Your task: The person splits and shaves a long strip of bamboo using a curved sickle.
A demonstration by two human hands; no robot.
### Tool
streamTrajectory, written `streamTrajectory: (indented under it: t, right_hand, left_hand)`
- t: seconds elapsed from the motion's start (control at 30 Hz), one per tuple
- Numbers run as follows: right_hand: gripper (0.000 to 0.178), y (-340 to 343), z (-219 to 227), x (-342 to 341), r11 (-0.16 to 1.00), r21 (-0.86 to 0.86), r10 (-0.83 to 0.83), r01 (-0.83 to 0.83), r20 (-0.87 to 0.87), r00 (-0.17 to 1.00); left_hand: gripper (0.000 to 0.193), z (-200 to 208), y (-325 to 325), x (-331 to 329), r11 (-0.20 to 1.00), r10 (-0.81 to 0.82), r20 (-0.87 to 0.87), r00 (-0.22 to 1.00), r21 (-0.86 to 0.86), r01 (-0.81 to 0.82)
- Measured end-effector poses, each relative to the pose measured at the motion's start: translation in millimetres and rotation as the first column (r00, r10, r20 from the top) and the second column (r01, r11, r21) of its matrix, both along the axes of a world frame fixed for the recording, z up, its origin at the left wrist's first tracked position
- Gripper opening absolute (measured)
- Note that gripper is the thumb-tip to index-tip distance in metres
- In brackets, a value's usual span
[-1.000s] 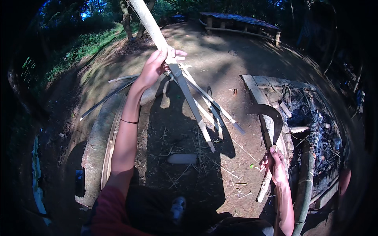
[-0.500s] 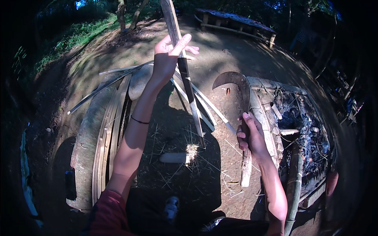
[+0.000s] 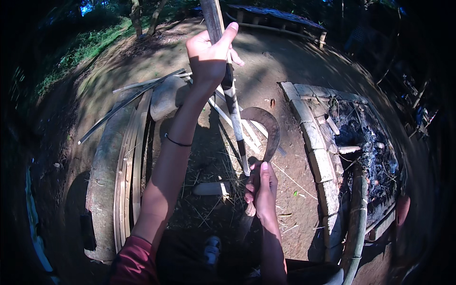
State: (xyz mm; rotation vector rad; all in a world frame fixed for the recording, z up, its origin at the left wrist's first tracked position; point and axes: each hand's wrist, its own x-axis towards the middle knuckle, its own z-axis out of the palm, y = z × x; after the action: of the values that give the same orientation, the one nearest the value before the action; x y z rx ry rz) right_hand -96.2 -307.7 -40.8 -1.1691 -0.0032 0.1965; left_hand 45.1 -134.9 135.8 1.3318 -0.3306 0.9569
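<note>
My left hand (image 3: 209, 59) is closed round the upper part of a long split bamboo strip (image 3: 233, 111), which stands steeply with its lower end pointing down towards the ground. My right hand (image 3: 264, 190) grips the wooden handle of a sickle (image 3: 272, 128), its dark hooked blade curving up and to the left. The blade lies just right of the strip, near its lower part; whether they touch I cannot tell. Below the strip's tip lies a short rounded piece of wood (image 3: 209, 188) among scattered shavings. More pale strips (image 3: 221, 114) lie on the ground behind.
At left a thick log (image 3: 102, 185) lies beside several long wooden slats (image 3: 126, 175), with a large stone (image 3: 166, 97) at their far end. To the right, a brick-edged fire pit (image 3: 313, 137) holds ash, with a bamboo pole (image 3: 357, 213) across it. A low bench (image 3: 280, 23) stands far back.
My right hand has brought the sickle leftward, from beside the fire pit's edge to the strip's lower part. My left hand, still on the strip, is slightly higher in view.
</note>
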Motion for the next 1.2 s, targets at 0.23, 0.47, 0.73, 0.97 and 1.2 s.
streamTrajectory:
  t: [0.23, 0.47, 0.73, 0.97, 1.2]
  right_hand:
    - [0.033, 8, -12, -10, 0.882, -0.395, -0.122, 0.257, 0.335, 0.934]
    - [0.019, 40, 30, -12, 0.89, -0.379, -0.075, 0.252, 0.424, 0.903]
    - [0.028, 66, -49, -19, 0.803, -0.479, -0.187, 0.355, 0.363, 0.913]
    - [0.018, 77, -52, -16, 0.786, -0.514, -0.157, 0.344, 0.372, 0.915]
    - [0.023, 73, -65, -20, 0.821, -0.49, -0.183, 0.294, 0.263, 0.947]
  left_hand:
    - [0.046, -26, -32, 9, 0.972, 0.224, 0.145, 0.964, -0.107, -0.21]
    - [0.051, -10, -34, -11, 0.886, 0.464, 0.076, 0.883, -0.067, -0.46]
    - [0.06, -12, -35, -16, 0.905, 0.405, 0.089, 0.91, -0.178, -0.386]
    - [0.057, -10, -29, -20, 0.861, 0.495, 0.09, 0.864, -0.185, -0.474]
    - [0.057, -14, -41, -16, 0.881, 0.456, 0.09, 0.885, -0.187, -0.435]
